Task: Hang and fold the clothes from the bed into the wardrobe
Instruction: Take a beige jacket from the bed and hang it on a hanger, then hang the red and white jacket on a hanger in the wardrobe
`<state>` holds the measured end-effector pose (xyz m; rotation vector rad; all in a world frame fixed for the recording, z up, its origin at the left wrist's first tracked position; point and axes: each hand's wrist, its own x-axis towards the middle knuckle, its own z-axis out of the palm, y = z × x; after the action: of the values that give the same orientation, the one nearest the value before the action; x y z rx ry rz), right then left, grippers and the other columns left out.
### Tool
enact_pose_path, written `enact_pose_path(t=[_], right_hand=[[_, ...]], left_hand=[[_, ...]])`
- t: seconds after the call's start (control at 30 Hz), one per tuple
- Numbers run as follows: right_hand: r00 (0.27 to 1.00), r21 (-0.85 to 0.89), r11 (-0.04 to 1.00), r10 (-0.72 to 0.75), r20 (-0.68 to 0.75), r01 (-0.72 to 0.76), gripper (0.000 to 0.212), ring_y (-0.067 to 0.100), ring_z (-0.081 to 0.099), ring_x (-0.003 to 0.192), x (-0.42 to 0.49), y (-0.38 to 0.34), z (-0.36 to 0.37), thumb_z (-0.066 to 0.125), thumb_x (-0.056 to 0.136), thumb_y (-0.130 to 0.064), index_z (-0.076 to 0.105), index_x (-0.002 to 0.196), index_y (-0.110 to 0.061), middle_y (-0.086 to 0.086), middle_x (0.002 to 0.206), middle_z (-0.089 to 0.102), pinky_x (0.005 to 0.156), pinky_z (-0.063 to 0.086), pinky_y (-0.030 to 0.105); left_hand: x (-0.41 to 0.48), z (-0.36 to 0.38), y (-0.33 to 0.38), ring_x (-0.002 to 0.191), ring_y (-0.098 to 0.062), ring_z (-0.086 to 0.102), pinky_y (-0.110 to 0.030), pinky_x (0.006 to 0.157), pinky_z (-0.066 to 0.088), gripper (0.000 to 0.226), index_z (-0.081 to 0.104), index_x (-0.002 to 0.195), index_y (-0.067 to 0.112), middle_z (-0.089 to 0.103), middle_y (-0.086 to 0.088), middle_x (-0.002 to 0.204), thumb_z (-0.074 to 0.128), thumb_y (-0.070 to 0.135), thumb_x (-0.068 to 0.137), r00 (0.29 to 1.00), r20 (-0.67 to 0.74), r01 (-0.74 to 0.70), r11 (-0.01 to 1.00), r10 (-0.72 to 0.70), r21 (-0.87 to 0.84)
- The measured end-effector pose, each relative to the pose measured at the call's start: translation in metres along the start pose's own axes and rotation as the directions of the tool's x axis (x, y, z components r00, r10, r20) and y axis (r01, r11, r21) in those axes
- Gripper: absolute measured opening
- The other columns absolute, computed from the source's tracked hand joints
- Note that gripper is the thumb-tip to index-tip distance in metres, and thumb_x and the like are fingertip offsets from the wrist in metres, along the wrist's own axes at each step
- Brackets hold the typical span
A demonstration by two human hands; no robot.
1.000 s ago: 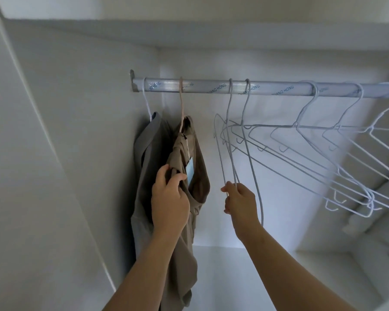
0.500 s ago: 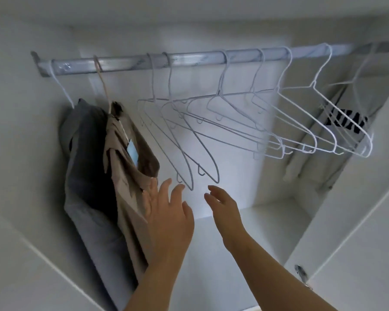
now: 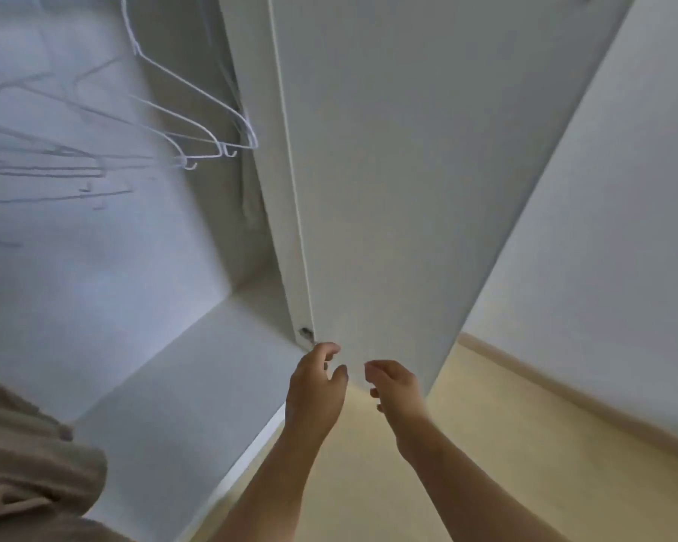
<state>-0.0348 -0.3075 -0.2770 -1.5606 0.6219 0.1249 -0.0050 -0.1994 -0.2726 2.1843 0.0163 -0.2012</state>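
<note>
**Empty hands at the wardrobe door**

Both grips are slack and hold nothing. The left hand (image 3: 316, 389) and right hand (image 3: 396, 387) hover, fingers loosely curled, just before the lower edge of the wardrobe door (image 3: 408, 189). Inside hang bare wire hangers (image 3: 196, 111), and a beige garment (image 3: 28, 467) shows at lower left. One piece seems stowed, and the free hangers suggest more to come.

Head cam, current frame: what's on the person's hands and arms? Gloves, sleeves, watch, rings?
Nothing worn that the frame shows. The left hand and right hand are bare, with no gloves. No ring, watch or band shows on the visible sides, though the image is slightly blurred. The left forearm and right forearm are bare down to the bottom edge of the frame; no sleeve is in view.
</note>
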Motion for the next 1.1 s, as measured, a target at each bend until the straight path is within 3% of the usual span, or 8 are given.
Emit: enact_pose_path(t=[0.13, 0.27, 0.37, 0.47, 0.67, 0.97, 1.1], right_hand=[[0.966, 0.117, 0.990, 0.110, -0.235, -0.084, 0.017, 0.012, 0.049, 0.065, -0.032, 0.050, -0.117, 0.053, 0.089, -0.009, 0.058, 0.075, -0.017, 0.001, 0.077, 0.057, 0.056, 0.036, 0.022], [0.886, 0.262, 0.954, 0.244, -0.394, -0.146, 0.016, 0.014, 0.049, 0.063, -0.065, 0.091, -0.188, 0.052, 0.089, -0.009, 0.059, 0.076, -0.014, 0.002, 0.074, 0.058, 0.056, 0.036, 0.024], [0.821, 0.395, 0.906, 0.338, -0.461, -0.152, 0.013, 0.014, 0.049, 0.062, -0.086, 0.116, -0.228, 0.052, 0.089, -0.011, 0.059, 0.079, -0.014, 0.000, 0.073, 0.058, 0.056, 0.037, 0.024], [0.733, 0.521, 0.845, 0.429, -0.528, -0.119, 0.013, 0.014, 0.049, 0.061, -0.104, 0.143, -0.266, 0.053, 0.090, -0.012, 0.059, 0.079, -0.015, 0.001, 0.073, 0.059, 0.055, 0.037, 0.024], [0.548, 0.690, 0.723, 0.590, -0.593, -0.032, 0.011, 0.015, 0.047, 0.058, -0.119, 0.184, -0.337, 0.053, 0.089, -0.013, 0.057, 0.079, -0.013, 0.002, 0.072, 0.057, 0.054, 0.036, 0.023], [0.362, 0.810, 0.581, 0.740, -0.567, 0.082, 0.013, 0.015, 0.045, 0.056, -0.109, 0.194, -0.439, 0.050, 0.091, -0.011, 0.055, 0.079, -0.014, 0.002, 0.070, 0.052, 0.053, 0.033, 0.022], [0.276, 0.838, 0.505, 0.791, -0.545, 0.207, 0.015, 0.015, 0.044, 0.054, -0.116, 0.199, -0.477, 0.050, 0.090, -0.010, 0.054, 0.076, -0.014, 0.002, 0.068, 0.052, 0.054, 0.033, 0.022]], left_hand=[[-0.039, 0.101, 0.048, 0.096, -0.008, 0.053, -0.023, 0.079, 0.040, 0.021, 0.058, 0.107, 0.029, 0.057, 0.014, 0.102, 0.051, 0.021, 0.090, 0.953, 0.300, 0.062, 0.996, -0.039, -0.068], [-0.073, 0.170, 0.074, 0.093, -0.014, 0.061, -0.029, 0.081, 0.046, 0.013, 0.059, 0.090, 0.030, 0.062, 0.006, 0.093, 0.052, 0.019, 0.088, 0.858, 0.500, 0.190, 0.976, -0.114, -0.104], [-0.096, 0.216, 0.090, 0.087, -0.018, 0.061, -0.027, 0.074, 0.045, 0.013, 0.061, 0.095, 0.023, 0.061, 0.005, 0.084, 0.050, 0.017, 0.090, 0.781, 0.614, 0.172, 0.984, -0.114, -0.036], [-0.116, 0.265, 0.110, 0.079, -0.018, 0.057, -0.026, 0.066, 0.042, 0.015, 0.058, 0.088, 0.023, 0.058, 0.004, 0.076, 0.048, 0.014, 0.091, 0.698, 0.708, 0.117, 0.992, -0.112, 0.042], [-0.143, 0.357, 0.154, 0.071, -0.013, 0.055, -0.022, 0.057, 0.038, 0.014, 0.058, 0.084, 0.022, 0.058, 0.003, 0.075, 0.052, 0.012, 0.091, 0.511, 0.852, 0.008, 0.992, -0.114, 0.128], [-0.155, 0.472, 0.234, 0.062, -0.008, 0.053, -0.022, 0.055, 0.036, 0.018, 0.057, 0.078, 0.022, 0.057, 0.004, 0.072, 0.051, 0.008, 0.090, 0.299, 0.946, -0.071, 0.986, -0.124, 0.152], [-0.175, 0.519, 0.262, 0.063, -0.008, 0.053, -0.023, 0.056, 0.036, 0.017, 0.055, 0.078, 0.023, 0.057, 0.005, 0.073, 0.051, 0.011, 0.090, 0.202, 0.973, -0.177, 0.973, -0.110, 0.147]])
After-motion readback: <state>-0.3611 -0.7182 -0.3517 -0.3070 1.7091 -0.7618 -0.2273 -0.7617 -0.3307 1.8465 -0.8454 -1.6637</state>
